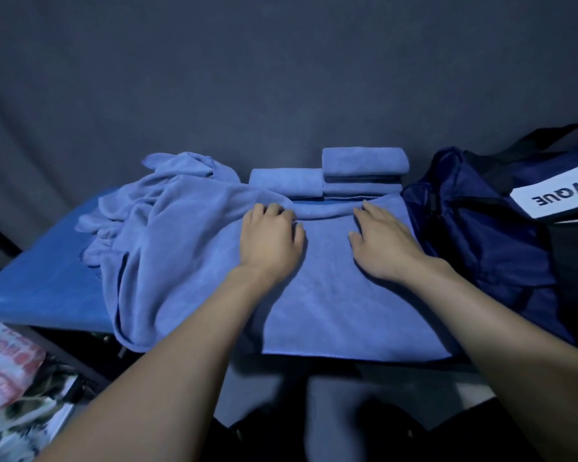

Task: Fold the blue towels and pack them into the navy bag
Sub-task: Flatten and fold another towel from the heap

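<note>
The blue towel (331,295) lies spread flat on the blue table (44,281), its near edge hanging over the front. I see my left hand (271,238) and right hand (384,241) resting palms down on it, fingers loosely extended, gripping nothing. Folded towels (361,173) are stacked behind, a crumpled heap of towels (167,201) sits to the left, and the navy bag (494,235) is at the right.

we are seeing a large blue towel (331,295) lying spread flat at the table's near edge, a rumpled heap of blue towels (154,208) bunching up on its left, folded towels (364,161) sitting stacked behind, the navy bag (481,235) slumping on the right
</note>
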